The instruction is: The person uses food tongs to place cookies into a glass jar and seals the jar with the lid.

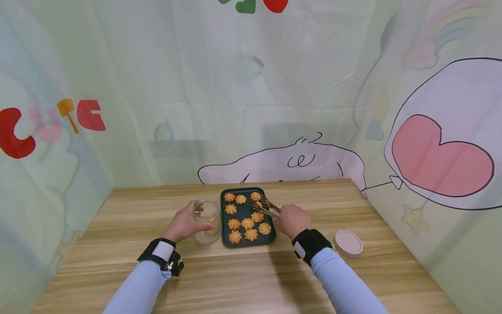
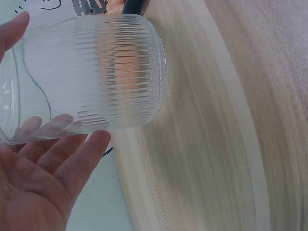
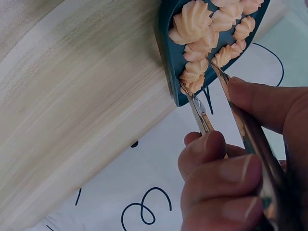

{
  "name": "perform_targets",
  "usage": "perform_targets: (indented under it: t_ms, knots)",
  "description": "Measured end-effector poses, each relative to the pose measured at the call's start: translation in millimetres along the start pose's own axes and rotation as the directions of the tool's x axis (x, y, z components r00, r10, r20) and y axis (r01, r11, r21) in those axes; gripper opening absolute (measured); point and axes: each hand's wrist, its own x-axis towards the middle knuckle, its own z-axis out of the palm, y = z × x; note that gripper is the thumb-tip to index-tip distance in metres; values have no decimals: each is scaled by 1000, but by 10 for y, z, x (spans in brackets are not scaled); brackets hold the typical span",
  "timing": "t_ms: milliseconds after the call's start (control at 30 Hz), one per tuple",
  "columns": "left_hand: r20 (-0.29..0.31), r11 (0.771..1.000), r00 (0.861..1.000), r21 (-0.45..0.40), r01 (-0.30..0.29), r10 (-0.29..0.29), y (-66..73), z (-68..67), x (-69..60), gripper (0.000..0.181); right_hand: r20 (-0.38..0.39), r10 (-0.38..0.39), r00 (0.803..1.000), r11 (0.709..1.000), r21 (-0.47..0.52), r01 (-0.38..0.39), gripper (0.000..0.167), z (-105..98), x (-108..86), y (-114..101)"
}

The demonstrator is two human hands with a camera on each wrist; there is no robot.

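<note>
Swirled butter cookies (image 1: pixel 248 223) sit in loose rows on a dark rectangular baking tray (image 1: pixel 240 213), which lies flat on the wood-grain desk (image 1: pixel 243 279). Metal tongs (image 1: pixel 270 212) reach over its far right part, their 2 pronged tips on either side of 1 cookie; contact is unclear. The right hand (image 1: pixel 295 219) grips the tongs, fingers curled round both arms. Just left of the tray, the left hand (image 1: pixel 187 223) holds an uncapped ribbed glass jar (image 2: pixel 86 77) between thumb and fingers, cookie visible near its base. A round pale pink lid (image 1: pixel 349 243) rests right of the right wrist.
</note>
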Motion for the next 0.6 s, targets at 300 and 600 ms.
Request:
perform_targets:
  t_ms: [300,600]
  knots:
    - [-2,1000,1000,-1,2,-2,-19,3,14,101,2,-34,999,999,16,33,38,-12,8,37]
    - [4,1000,1000,-4,-1,1,10,-11,-19,94,5,-49,999,999,7,49,37,-39,2,46]
